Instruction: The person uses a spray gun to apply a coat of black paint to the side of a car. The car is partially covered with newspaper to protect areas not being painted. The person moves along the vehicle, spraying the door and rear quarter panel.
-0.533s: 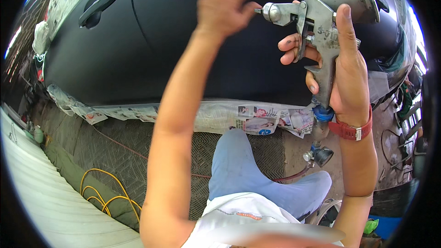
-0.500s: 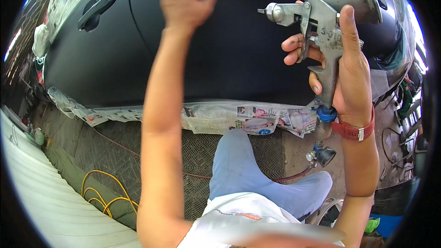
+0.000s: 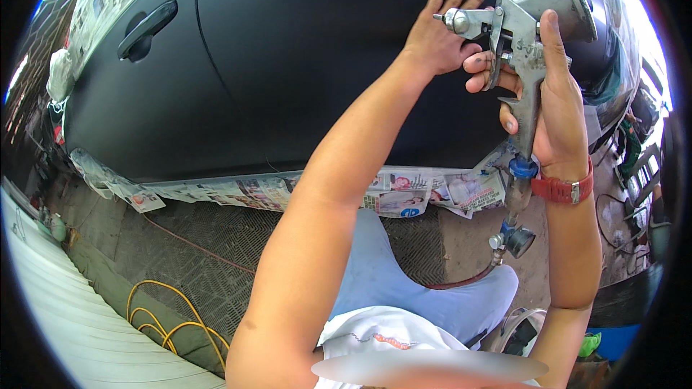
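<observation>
Across most of my view stretches the black side of a car [image 3: 303, 94], a door handle set near its left end. Below it lies a dark textured floor mat [image 3: 194, 245], and newspaper [image 3: 404, 191] hangs along the car's lower edge. Between me and the panel, toward the right, I hold up a metal spray gun [image 3: 532, 65], its nozzle pointing left and its cup at the upper right. My right hand [image 3: 564, 112] is closed around the grip, thumb raised along the back, fingers curled by the trigger. My left hand [image 3: 436, 47] is open, fingers spread, partly behind the nozzle, with nothing seen in it; whether it touches the panel I cannot tell. A red strap [image 3: 561, 189] circles my right wrist. Smaller are the dark gauge [image 3: 520, 242] and blue collar [image 3: 522, 168] below the grip.
</observation>
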Tool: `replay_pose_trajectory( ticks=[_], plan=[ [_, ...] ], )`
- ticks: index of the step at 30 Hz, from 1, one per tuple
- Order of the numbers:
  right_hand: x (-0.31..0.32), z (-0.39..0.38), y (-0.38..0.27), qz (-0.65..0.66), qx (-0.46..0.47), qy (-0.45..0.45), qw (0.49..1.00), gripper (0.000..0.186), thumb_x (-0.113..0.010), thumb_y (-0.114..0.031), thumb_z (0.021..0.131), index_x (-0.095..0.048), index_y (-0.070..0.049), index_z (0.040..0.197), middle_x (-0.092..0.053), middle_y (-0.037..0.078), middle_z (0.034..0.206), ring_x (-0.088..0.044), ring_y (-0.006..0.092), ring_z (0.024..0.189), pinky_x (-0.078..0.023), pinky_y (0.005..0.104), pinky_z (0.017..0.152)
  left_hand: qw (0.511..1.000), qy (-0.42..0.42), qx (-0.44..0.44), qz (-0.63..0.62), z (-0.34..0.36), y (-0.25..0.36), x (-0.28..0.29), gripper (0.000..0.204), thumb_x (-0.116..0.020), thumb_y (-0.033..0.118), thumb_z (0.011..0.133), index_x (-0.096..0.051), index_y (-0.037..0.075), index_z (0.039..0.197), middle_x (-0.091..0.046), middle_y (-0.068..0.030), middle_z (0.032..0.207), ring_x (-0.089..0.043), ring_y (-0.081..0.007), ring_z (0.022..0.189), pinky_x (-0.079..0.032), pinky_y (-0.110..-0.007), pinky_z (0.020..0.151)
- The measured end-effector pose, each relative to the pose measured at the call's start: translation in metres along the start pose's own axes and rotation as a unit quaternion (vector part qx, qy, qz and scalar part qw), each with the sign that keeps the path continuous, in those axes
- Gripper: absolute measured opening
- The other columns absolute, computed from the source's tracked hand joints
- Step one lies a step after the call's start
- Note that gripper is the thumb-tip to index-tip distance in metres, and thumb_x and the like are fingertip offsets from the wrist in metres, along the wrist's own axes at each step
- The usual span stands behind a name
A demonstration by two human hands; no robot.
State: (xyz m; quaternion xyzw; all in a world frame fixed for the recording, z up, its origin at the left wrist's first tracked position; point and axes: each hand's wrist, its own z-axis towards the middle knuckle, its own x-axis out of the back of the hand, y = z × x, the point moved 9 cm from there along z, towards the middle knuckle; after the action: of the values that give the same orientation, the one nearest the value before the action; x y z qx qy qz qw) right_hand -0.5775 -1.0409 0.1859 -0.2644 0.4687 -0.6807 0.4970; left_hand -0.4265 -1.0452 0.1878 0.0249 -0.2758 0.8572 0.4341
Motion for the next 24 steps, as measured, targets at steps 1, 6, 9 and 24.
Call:
replay_pose_trajectory(
  ticks=[1,6,9,24],
  plan=[
    [-0.004,0.002,0.000,0.004,0.001,-0.011,1.000,0.084,-0.046,-0.077,0.105,-0.068,0.000,0.132,-0.078,0.019,0.100,-0.078,0.0197,0.084,-0.048,0.0216,0.042,0.999,0.003,-0.027,0.031,-0.002,0.003,-0.002,0.072,-0.072,0.058,0.092,-0.057,0.032,0.158,-0.044,-0.0019,0.171,-0.028,-0.0295,0.164,-0.017,-0.059,0.133],
    [-0.008,-0.002,-0.001,-0.011,0.001,0.002,1.000,0.084,-0.046,-0.077,0.105,-0.068,-0.001,0.133,-0.078,0.017,0.099,-0.078,0.0189,0.082,-0.049,0.0209,0.042,0.996,0.074,0.041,-0.025,0.007,-0.095,0.057,0.070,-0.060,0.060,0.101,-0.055,0.021,0.159,-0.044,-0.0118,0.170,-0.034,-0.0368,0.161,-0.023,-0.058,0.130],
    [0.003,-0.008,0.001,-0.023,-0.004,0.022,0.999,0.085,-0.047,-0.078,0.104,-0.069,-0.002,0.134,-0.078,0.017,0.098,-0.078,0.0177,0.082,-0.049,0.0204,0.042,0.986,0.021,0.158,0.051,0.001,-0.179,0.067,0.077,-0.053,0.062,0.106,-0.046,0.014,0.166,-0.038,-0.0178,0.174,-0.029,-0.0418,0.162,-0.017,-0.059,0.133],
    [0.087,-0.038,-0.007,0.014,0.026,0.087,0.996,0.082,-0.048,-0.077,0.104,-0.069,-0.003,0.132,-0.078,0.018,0.101,-0.078,0.0182,0.086,-0.051,0.0209,0.043,0.968,0.050,0.207,0.131,0.048,-0.171,0.030,0.084,-0.042,0.067,0.106,-0.039,0.010,0.169,-0.034,-0.0179,0.176,-0.022,-0.0416,0.165,-0.012,-0.060,0.133]
  ],
)
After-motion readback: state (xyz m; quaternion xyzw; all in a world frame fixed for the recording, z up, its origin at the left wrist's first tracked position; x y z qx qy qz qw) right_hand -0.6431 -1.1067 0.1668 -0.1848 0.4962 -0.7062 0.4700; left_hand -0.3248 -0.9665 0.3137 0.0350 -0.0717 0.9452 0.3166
